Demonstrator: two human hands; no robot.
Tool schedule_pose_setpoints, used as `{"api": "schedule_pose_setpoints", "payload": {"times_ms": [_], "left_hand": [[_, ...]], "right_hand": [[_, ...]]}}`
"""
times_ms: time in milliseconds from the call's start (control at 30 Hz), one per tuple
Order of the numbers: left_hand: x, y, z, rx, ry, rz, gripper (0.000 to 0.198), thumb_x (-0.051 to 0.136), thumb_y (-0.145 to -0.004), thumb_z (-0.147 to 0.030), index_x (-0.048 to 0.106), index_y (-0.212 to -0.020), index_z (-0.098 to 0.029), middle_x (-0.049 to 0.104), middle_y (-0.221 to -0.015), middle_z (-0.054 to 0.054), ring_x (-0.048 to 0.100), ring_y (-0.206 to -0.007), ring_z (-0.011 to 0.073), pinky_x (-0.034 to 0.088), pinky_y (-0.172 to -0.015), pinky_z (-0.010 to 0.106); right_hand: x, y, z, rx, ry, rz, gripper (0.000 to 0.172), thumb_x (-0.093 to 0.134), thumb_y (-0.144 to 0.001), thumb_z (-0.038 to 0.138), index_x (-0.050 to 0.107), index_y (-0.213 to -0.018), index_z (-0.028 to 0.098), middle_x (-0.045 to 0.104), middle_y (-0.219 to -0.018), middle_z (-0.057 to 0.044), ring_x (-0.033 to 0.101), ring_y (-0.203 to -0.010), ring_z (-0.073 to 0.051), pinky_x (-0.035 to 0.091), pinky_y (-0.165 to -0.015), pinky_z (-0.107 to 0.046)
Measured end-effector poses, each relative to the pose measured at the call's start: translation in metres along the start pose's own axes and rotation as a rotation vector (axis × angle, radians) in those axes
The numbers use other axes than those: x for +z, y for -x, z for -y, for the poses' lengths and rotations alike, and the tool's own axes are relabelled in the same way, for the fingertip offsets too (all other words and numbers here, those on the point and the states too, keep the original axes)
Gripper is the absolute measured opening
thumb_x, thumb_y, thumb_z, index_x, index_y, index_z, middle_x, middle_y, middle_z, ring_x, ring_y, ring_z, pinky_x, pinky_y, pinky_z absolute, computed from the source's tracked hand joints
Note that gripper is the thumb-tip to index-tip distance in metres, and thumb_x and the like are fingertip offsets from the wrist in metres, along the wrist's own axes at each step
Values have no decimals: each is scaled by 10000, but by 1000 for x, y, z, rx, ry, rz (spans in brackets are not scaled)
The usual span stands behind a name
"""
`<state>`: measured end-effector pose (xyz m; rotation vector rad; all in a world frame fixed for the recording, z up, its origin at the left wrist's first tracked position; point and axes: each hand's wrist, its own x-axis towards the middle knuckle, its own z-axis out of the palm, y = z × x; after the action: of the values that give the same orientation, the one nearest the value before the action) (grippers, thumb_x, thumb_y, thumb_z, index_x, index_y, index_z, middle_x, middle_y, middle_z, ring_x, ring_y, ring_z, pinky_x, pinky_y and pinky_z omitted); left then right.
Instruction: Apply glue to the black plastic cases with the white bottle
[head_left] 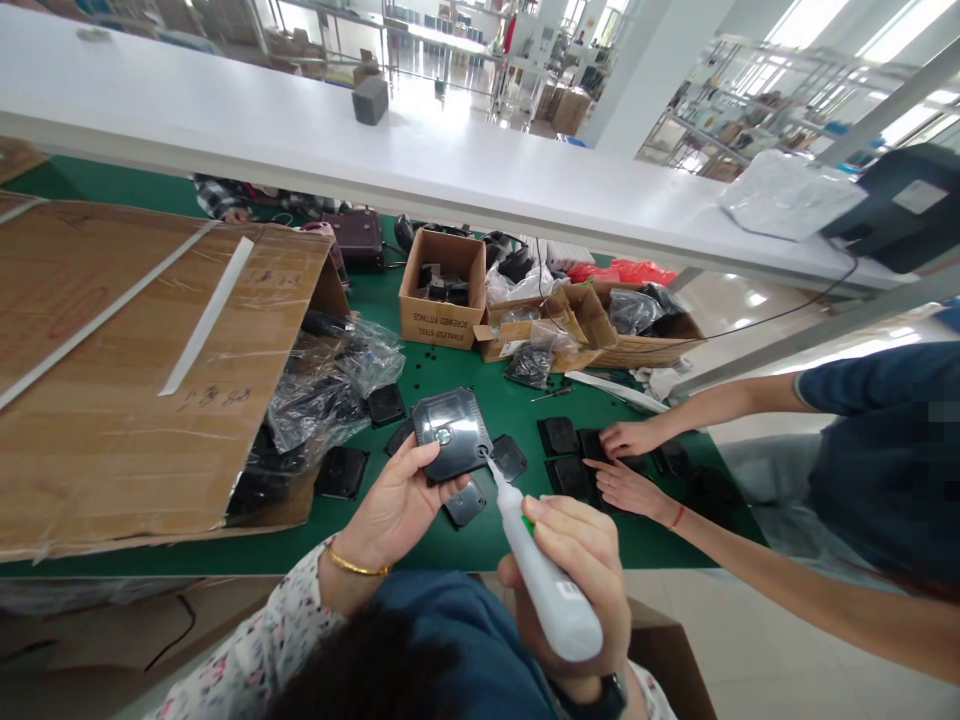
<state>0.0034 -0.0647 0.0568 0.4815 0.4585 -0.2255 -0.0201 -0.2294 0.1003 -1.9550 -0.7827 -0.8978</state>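
Observation:
My left hand (pixel 397 505) grips a glossy black square plastic cover (pixel 459 425) by its near left edge, thumb on top and fingers beneath. The cover is tilted and held above the green bench. My right hand (pixel 592 560) is closed around a white squeeze bottle (pixel 551 590) with a long tapered nozzle. Its tip meets the cover, or almost does, at a hole in the near right corner; contact cannot be made out. Under and beside the cover lie more black covers, one (pixel 510 457) to the right and another (pixel 466 503) nearer me.
At left, a large cardboard box (pixel 135 370) spills plastic-wrapped parts (pixel 330 385). Open cartons (pixel 442 290) stand at the back below a white shelf (pixel 450 150). On the right, a co-worker's hands (pixel 634 465) touch black covers (pixel 568 478). A screwdriver (pixel 553 394) lies mid-bench.

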Motion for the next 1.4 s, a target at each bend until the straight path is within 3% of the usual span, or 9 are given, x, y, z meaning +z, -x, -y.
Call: {"api": "schedule_pose_setpoints", "payload": {"times_ms": [267, 467, 767, 867, 933, 1067, 1133, 1233, 1400], "left_hand": [[-1, 2, 0, -10, -6, 5, 376, 585, -845, -94, 544, -1200, -212, 674, -1080, 65, 669, -888, 185, 594, -682, 305], [1, 1, 0, -27, -32, 11, 364, 588, -840, -95, 559, -1187, -203, 681, -1048, 65, 669, -868, 179, 593, -674, 301], [-2, 1, -3, -35, -107, 7, 438, 630, -805, -119, 548, -1223, -221, 677, -1058, 63, 663, -861, 188, 585, -679, 317], [-5, -2, -2, -58, -137, 11, 445, 660, -784, -132, 560, -1208, -224, 670, -1085, 65, 659, -883, 191, 576, -698, 315], [-12, -12, 1, -76, -169, -22, 399, 674, -786, -173, 582, -1171, -221, 665, -1096, 64, 654, -902, 195, 569, -702, 314], [-39, -63, 17, -27, -359, -194, 280, 669, -806, -203, 606, -1079, -205, 664, -1039, 41, 642, -832, 150, 530, -651, 249], [-52, -103, 32, -38, -433, -273, 218, 640, -833, -181, 597, -1047, -177, 656, -970, 30, 619, -748, 111, 493, -599, 207], [-57, -169, 63, -123, -517, -311, 204, 590, -894, -267, 585, -1049, -135, 630, -968, 45, 609, -760, 126, 522, -642, 264], [-29, -248, 109, -142, -679, -290, 311, 572, -907, -350, 564, -1138, -143, 600, -1101, 80, 612, -920, 185, 543, -780, 376]], "right_hand": [[-1, 3, -1, 35, 19, -50, 358, 715, -773, 82, 590, -1100, 159, 685, -990, -77, 643, -899, -225, 581, -732, -403], [3, 4, -5, 116, -61, -196, 282, 709, -811, 182, 622, -1077, 150, 688, -951, -90, 638, -850, -247, 542, -711, -424], [3, 8, -15, 522, -287, -343, 267, 719, -801, 327, 638, -1018, 195, 645, -968, -73, 608, -927, -245, 487, -810, -415], [2, 13, -25, 707, -418, -298, 292, 749, -775, 298, 643, -1026, 192, 646, -1009, -78, 625, -935, -237, 498, -808, -386], [-1, 14, -36, 811, -499, -376, 293, 761, -766, 277, 645, -1020, 191, 654, -1005, -65, 635, -912, -204, 508, -801, -340], [-19, 26, -69, 928, -656, -735, 329, 809, -716, 349, 640, -946, 187, 652, -960, -13, 624, -901, -147, 498, -898, -306], [-35, 44, -88, 996, -725, -807, 357, 822, -699, 360, 635, -952, 194, 647, -979, 4, 616, -927, -135, 491, -935, -297], [-64, 81, -113, 1104, -757, -819, 257, 763, -772, 336, 633, -961, 220, 651, -1033, 20, 612, -951, -116, 512, -911, -264], [-94, 109, -151, 1241, -686, -653, 193, 639, -861, 427, 644, -960, 260, 669, -900, 1, 645, -838, -173, 586, -757, -362]]}}
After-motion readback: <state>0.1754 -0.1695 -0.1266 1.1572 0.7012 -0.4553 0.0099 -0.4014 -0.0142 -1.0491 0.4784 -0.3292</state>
